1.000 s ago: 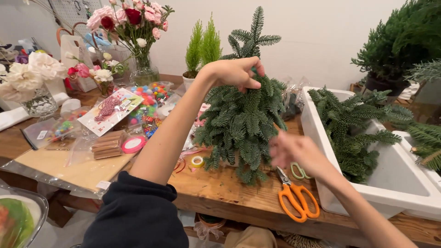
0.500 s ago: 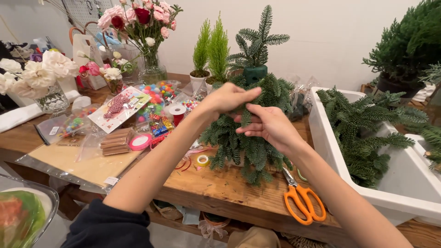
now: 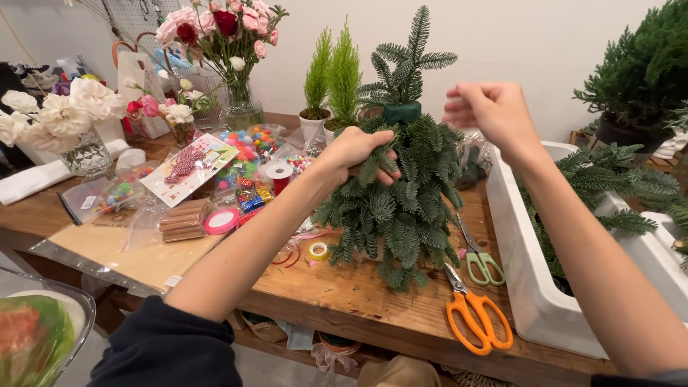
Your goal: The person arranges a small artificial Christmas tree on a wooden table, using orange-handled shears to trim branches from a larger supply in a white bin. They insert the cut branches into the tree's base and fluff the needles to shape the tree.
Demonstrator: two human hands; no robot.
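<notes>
A small tree of fir sprigs [image 3: 401, 208] stands on the wooden table [image 3: 344, 301], with a green block showing near its top and one upright sprig above it. My left hand [image 3: 355, 152] grips the sprigs on the tree's upper left side. My right hand [image 3: 493, 113] hovers to the right of the tree's top, fingers loosely curled, palm turned away so its contents are hidden. Orange scissors [image 3: 476, 319] and green scissors [image 3: 481, 259] lie on the table right of the tree's base.
A white trough [image 3: 530, 287] with fir cuttings stands at right. Two small potted conifers [image 3: 331, 79] are behind the tree. A vase of pink and red flowers [image 3: 228, 43], white flowers [image 3: 57, 115], bags of coloured beads [image 3: 247, 161], tape rolls [image 3: 221, 221] crowd the left.
My right hand has lifted off the tree's middle and risen to the right of its top. My left hand stays on the upper left sprigs.
</notes>
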